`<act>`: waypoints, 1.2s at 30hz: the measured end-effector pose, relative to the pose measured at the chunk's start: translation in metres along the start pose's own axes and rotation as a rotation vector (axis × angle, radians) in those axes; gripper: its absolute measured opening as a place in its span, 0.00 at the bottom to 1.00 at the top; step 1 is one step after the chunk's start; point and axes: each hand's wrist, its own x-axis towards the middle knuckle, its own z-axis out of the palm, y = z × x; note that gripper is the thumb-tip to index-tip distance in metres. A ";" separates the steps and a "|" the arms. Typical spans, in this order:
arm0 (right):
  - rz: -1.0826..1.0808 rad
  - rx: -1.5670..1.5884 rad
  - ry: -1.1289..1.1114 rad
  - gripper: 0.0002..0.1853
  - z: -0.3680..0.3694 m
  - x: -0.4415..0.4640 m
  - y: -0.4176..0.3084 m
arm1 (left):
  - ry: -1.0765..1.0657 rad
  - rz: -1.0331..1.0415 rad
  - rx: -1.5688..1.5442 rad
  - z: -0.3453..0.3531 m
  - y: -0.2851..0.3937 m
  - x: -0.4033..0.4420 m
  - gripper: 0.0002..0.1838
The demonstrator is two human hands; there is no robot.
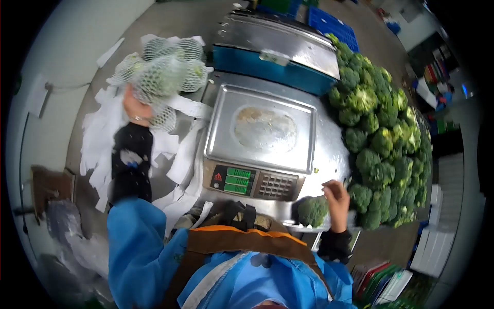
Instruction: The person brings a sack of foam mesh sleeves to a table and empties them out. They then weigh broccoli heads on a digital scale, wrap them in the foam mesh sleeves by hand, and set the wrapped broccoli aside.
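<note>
My left hand (pixel 137 107) is at the left, its fingers closed on a broccoli in a white foam net (pixel 162 77), blurred by motion. Behind it lie several more netted broccoli heads (pixel 194 74). My right hand (pixel 337 202) hovers at the front edge of the metal table with fingers parted and curved, holding nothing. Just left of it a bare broccoli head (pixel 312 211) rests on the table. Between my hands stands a digital scale (pixel 242 179) with a bare steel pan (pixel 262 149) and lit green displays.
Broccoli heads are piled high (pixel 381 144) along the right. White foam net sleeves (pixel 100 136) are spread at the left. A metal-topped blue box (pixel 275 64) stands behind the scale, and a blue crate (pixel 333 27) is farther back. Stacked crates (pixel 383 283) stand at lower right.
</note>
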 end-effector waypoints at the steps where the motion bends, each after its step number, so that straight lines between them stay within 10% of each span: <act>1: -0.037 -0.126 0.097 0.12 -0.026 0.005 0.028 | 0.204 0.236 0.191 0.004 0.003 0.019 0.20; 4: -0.247 -0.869 0.204 0.33 -0.070 -0.010 0.051 | -0.032 0.618 1.609 -0.033 0.007 0.060 0.34; 6: -0.110 -0.917 0.004 0.50 -0.070 -0.033 0.057 | 0.066 0.496 1.905 -0.087 0.004 0.089 0.40; 9: 0.101 -0.600 -0.013 0.48 -0.025 -0.059 0.092 | 0.270 0.227 2.040 -0.156 0.003 0.104 0.50; 14: 0.327 0.712 0.106 0.40 -0.026 -0.057 0.105 | 0.041 0.963 2.023 -0.087 -0.007 -0.049 0.27; 17: 0.268 1.154 0.069 0.35 -0.020 -0.020 0.068 | -0.392 0.168 1.592 -0.050 -0.030 -0.127 0.12; 20: 0.001 0.868 -0.246 0.42 0.019 0.044 0.017 | -0.616 -0.085 1.614 -0.043 -0.060 -0.157 0.12; 26: -0.256 0.007 -0.029 0.45 0.132 0.109 -0.024 | -0.377 0.417 2.011 -0.068 -0.115 -0.133 0.24; 30: -0.261 0.075 -0.094 0.45 0.113 0.097 -0.012 | -0.275 -0.036 2.002 -0.072 -0.118 -0.106 0.19; 32: -0.223 0.139 -0.056 0.43 0.086 0.089 -0.001 | -0.145 0.320 1.843 -0.091 -0.115 -0.091 0.18; 36: -0.123 0.333 -0.003 0.32 0.036 0.070 -0.033 | -0.355 0.206 1.172 0.028 -0.045 -0.125 0.15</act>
